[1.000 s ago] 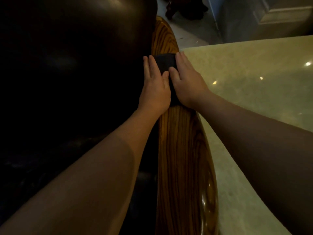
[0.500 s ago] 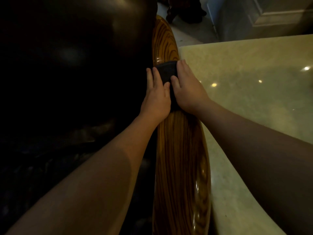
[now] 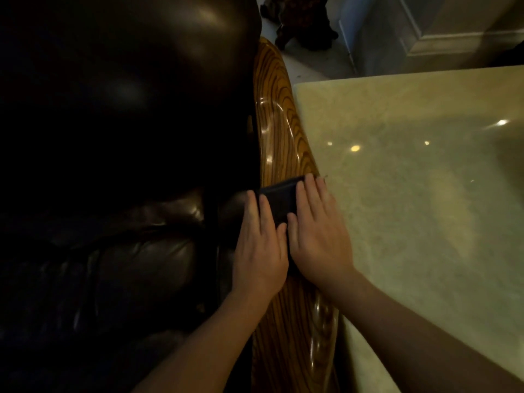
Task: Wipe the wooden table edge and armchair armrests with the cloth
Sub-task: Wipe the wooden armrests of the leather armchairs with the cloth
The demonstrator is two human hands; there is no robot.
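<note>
The person is wiping the shiny striped wooden armrest (image 3: 279, 131) of the dark leather armchair (image 3: 119, 123). The small dark folded cloth (image 3: 280, 198) lies on the wood. The left hand (image 3: 259, 248) and right hand (image 3: 319, 236) lie flat and spread, pressing it down. The next job seems to be sliding it along.

This looks like a living room in a home. A dark leather armchair (image 3: 119, 137) with a glossy wooden armrest (image 3: 279, 131) stands just beside a polished marble table top (image 3: 411, 194). Behind them is a pale tiled floor (image 3: 309, 61).
</note>
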